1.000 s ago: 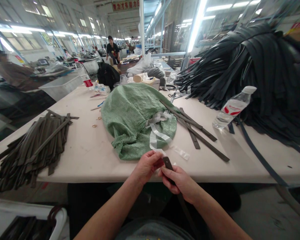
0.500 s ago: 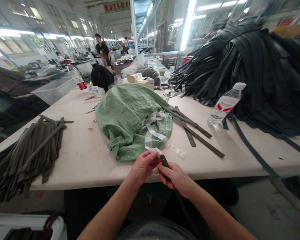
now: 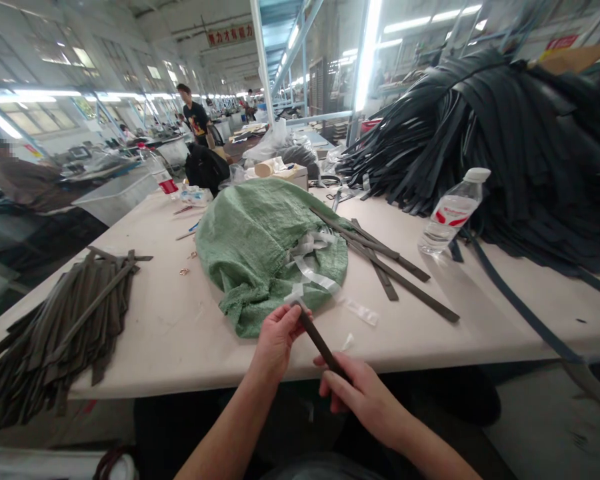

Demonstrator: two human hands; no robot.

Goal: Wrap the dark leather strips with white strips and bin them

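Two bare hands hold a flat, dark olive-brown strap (image 3: pixel 321 341) at the near edge of a pale, smooth table (image 3: pixel 170 347).

The strap slants from the left fingertips down to the right hand, where its lower part is hidden by the fingers and cannot be followed into the darkness below the table. The left thumb partly covers its upper tip. Translucent white ribbon (image 3: pixel 317 277) shows just beyond that tip; whether the two are joined is hard to make out. The ribbon lies in loose curls over a bulging green woven sack (image 3: pixel 250 233), whose contents are hidden. Both forearms run out of view at the bottom.

The left hand (image 3: pixel 279 332) reaches forward, thumb and fingertips pinched narrowly on the strap's end. The right hand (image 3: pixel 357 387) is lower and nearer the body, palm turned inward, holding the strap loosely between thumb and curled fingers; how firmly cannot be told.

Right of the sack, several similar dark strips (image 3: pixel 410 287) lie crossed, some with their far ends resting on it. A heaped pile of brown-grey strips (image 3: pixel 80 313) overhangs the table's left side. At right, a clear plastic bottle with a red-and-white label (image 3: pixel 453 213) stands before a large mound of black straps (image 3: pixel 505 147), cut off by the picture's edge.
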